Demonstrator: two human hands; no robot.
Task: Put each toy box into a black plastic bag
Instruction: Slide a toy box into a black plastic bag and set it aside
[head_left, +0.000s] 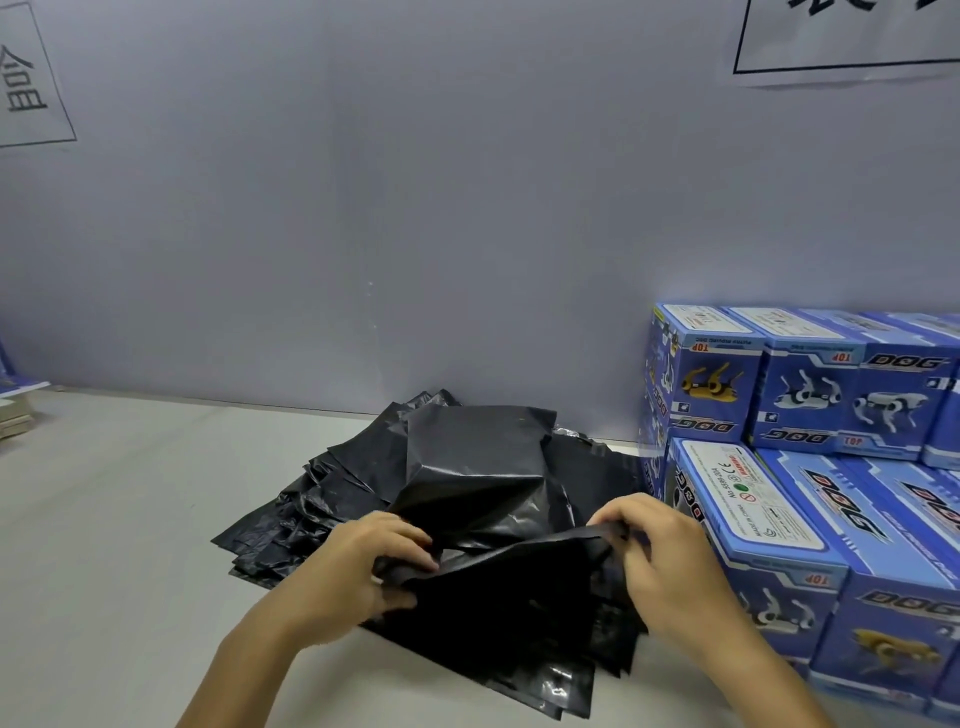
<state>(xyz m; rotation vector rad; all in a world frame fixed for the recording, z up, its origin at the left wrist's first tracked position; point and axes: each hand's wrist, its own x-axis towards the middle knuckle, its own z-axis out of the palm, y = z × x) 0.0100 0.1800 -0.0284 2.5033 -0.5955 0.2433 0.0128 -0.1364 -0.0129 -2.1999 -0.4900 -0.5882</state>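
**Both hands pinch the mouth of a black bag**

While both forearms reach in from the bottom of the frame, the hands meet over a black plastic bag (475, 467) at lower centre. The left hand (358, 571) comes in from the lower left, its back turned up and its wrist slightly bent. Its fingers (410, 535) are curled and clamped on the near edge of the bag, with the thumb tucked under a fold of the film. The right hand (660, 561) comes in from the lower right, knuckles up. Its fingers (618, 517) are bent down and pinched on the same edge, further to the right. Between the two hands the edge is stretched into a raised ridge. Behind that ridge the bag bulges into a boxy hump; what fills it cannot be seen.

The held bag lies on top of a loose, fanned pile of flat black plastic bags (291, 525), spread over the pale grey tabletop (104, 545) at centre and lower centre.

Stacked blue cardboard toy boxes (810, 395), printed with robot dogs and the word DOG, fill the right edge of the frame in two tiers, just beside the pile. They stand against the grey wall (363, 208).

Two white paper signs (31, 78) with black lettering hang on that wall, one at upper left and one at upper right.
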